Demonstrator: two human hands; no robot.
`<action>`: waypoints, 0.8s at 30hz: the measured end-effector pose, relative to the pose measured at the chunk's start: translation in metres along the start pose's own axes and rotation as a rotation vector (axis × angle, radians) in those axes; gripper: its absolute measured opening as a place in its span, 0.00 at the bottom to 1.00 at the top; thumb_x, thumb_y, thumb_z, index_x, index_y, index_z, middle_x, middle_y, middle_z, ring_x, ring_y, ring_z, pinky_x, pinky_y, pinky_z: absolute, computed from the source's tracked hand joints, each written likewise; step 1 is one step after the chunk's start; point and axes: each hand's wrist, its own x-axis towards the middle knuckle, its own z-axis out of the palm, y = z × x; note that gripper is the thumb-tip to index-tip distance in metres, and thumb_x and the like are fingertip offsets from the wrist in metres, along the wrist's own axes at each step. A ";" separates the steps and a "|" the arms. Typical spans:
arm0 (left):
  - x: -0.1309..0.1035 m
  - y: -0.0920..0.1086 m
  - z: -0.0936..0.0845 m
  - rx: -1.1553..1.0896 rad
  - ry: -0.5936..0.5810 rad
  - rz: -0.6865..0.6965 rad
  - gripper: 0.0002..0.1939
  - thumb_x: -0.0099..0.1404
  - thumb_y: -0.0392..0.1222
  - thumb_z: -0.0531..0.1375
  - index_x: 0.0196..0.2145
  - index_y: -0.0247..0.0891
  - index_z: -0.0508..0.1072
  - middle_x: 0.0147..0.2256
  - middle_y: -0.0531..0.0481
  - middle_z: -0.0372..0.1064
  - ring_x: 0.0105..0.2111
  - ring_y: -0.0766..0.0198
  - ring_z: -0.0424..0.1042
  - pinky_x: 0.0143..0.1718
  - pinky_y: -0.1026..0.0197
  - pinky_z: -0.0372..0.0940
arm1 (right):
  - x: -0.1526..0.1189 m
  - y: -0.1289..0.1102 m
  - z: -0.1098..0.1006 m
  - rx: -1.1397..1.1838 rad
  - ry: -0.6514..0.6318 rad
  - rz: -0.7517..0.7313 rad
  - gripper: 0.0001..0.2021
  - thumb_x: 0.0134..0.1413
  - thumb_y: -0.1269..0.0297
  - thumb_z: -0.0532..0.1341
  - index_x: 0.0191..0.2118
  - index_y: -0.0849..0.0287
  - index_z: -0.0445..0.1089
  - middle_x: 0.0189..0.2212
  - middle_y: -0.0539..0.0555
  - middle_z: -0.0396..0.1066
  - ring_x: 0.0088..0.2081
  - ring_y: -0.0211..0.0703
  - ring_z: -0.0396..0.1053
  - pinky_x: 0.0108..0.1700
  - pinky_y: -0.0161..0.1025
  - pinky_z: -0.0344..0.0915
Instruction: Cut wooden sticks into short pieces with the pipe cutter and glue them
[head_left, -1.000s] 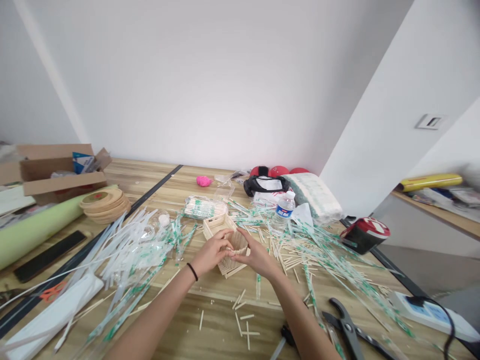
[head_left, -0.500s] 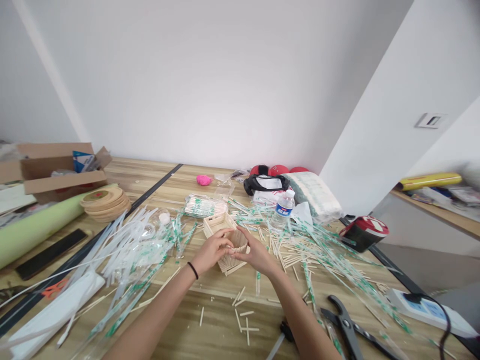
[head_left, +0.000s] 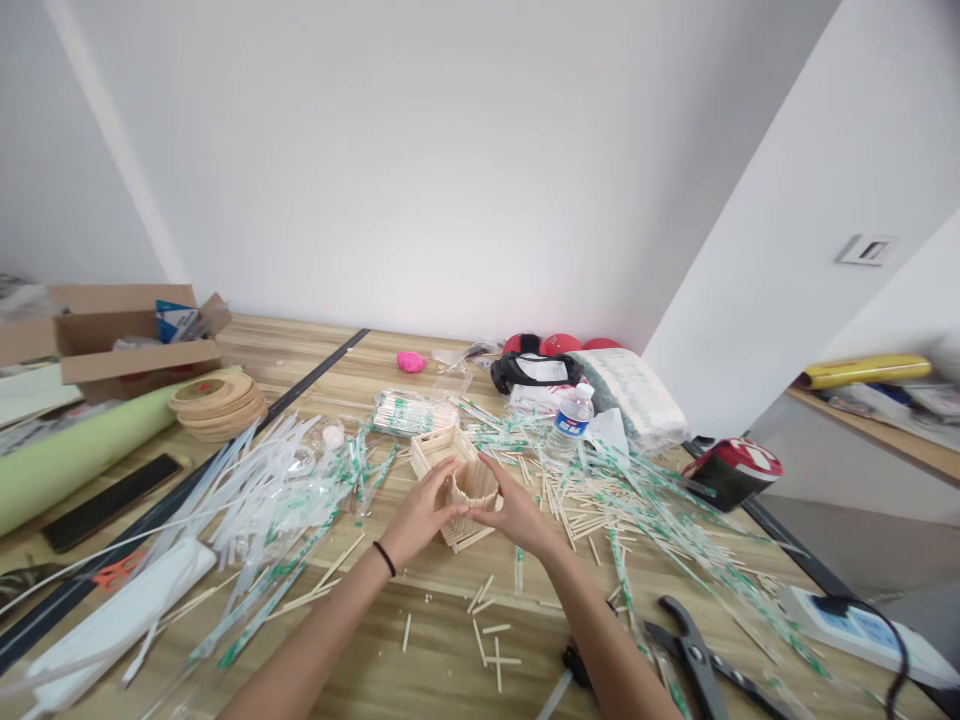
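Note:
Both hands are curved round a small round cup made of upright wooden sticks, which sits on a stick-built frame at the table's middle. My left hand grips the cup's left side, thumb at its near rim, with a black band on the wrist. On the other side my right hand presses the cup's right wall with thumb and fingers. Part of the cup's outer wall and of the frame is hidden by the hands. Short cut sticks lie on the table nearer to me.
Loose sticks and green-printed wrappers spread to the right, near a water bottle. Pliers and a power strip lie front right. Clear plastic wrappers, a white strip and a cardboard box are left.
My fingers have spread wider round the stick cup, so more of its rim and inside shows. The view has shifted slightly.

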 end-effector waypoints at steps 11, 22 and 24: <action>-0.037 -0.034 0.026 -0.239 0.287 -0.361 0.30 0.65 0.48 0.53 0.61 0.40 0.49 0.64 0.37 0.48 0.63 0.50 0.47 0.60 0.44 0.49 | -0.006 0.019 -0.001 0.174 0.056 0.047 0.51 0.38 0.43 0.66 0.65 0.53 0.41 0.62 0.62 0.52 0.61 0.52 0.53 0.58 0.52 0.56; -0.053 -0.008 0.048 -0.705 0.239 -0.491 0.26 0.57 0.46 0.60 0.53 0.39 0.67 0.58 0.44 0.62 0.60 0.52 0.57 0.60 0.48 0.52 | -0.012 0.037 0.006 0.207 0.163 0.367 0.27 0.60 0.43 0.46 0.44 0.60 0.71 0.44 0.58 0.73 0.48 0.48 0.69 0.54 0.54 0.60; -0.052 -0.007 0.050 -0.775 0.254 -0.505 0.25 0.56 0.44 0.61 0.52 0.39 0.67 0.57 0.44 0.64 0.59 0.51 0.58 0.60 0.48 0.52 | -0.011 0.036 0.008 0.212 0.138 0.386 0.26 0.60 0.43 0.47 0.42 0.60 0.71 0.43 0.56 0.74 0.47 0.45 0.69 0.54 0.52 0.60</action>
